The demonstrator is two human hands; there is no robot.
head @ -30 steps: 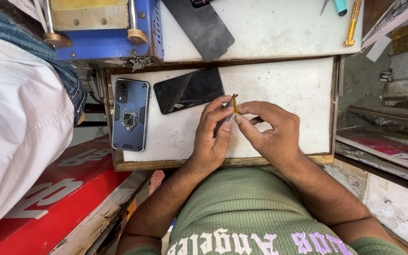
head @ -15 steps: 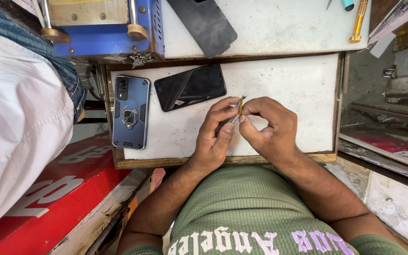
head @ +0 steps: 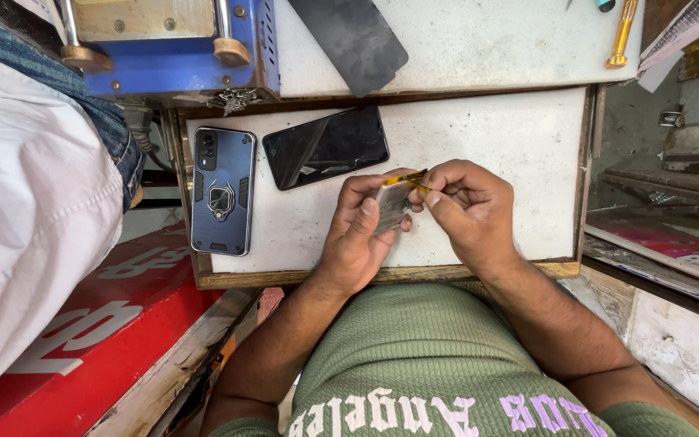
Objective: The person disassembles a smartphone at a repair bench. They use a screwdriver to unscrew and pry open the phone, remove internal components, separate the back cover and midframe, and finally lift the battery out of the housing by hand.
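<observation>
Yellow ribbon cable [head: 411,179] sticks up from the top of a small flat module [head: 390,206], pale and rectangular, held over the near middle of the white pull-out tray [head: 519,137]. The left hand [head: 356,236] is closed around the module, thumb laid along its face and fingers curled behind it. The right hand [head: 467,210] meets it from the other side, thumb and forefinger pinched together on the yellow ribbon at the module's upper corner; what sort of part it is, possibly a thin battery or a small board, is hard to make out at this size.

Toward the tray's far edge, just beyond the left hand, a black phone [head: 325,147] lies screen up and slightly askew. Along the tray's left edge a second phone in a blue armoured case [head: 222,190] lies back up, with a ring stand at its middle. Behind the tray, on the upper white bench [head: 487,48], a dark glass panel [head: 349,36] rests at an angle near a blue machine [head: 180,48], and a gold-coloured tool [head: 623,34] lies near the far right corner. Someone in a white garment [head: 26,226] stands at the left.
</observation>
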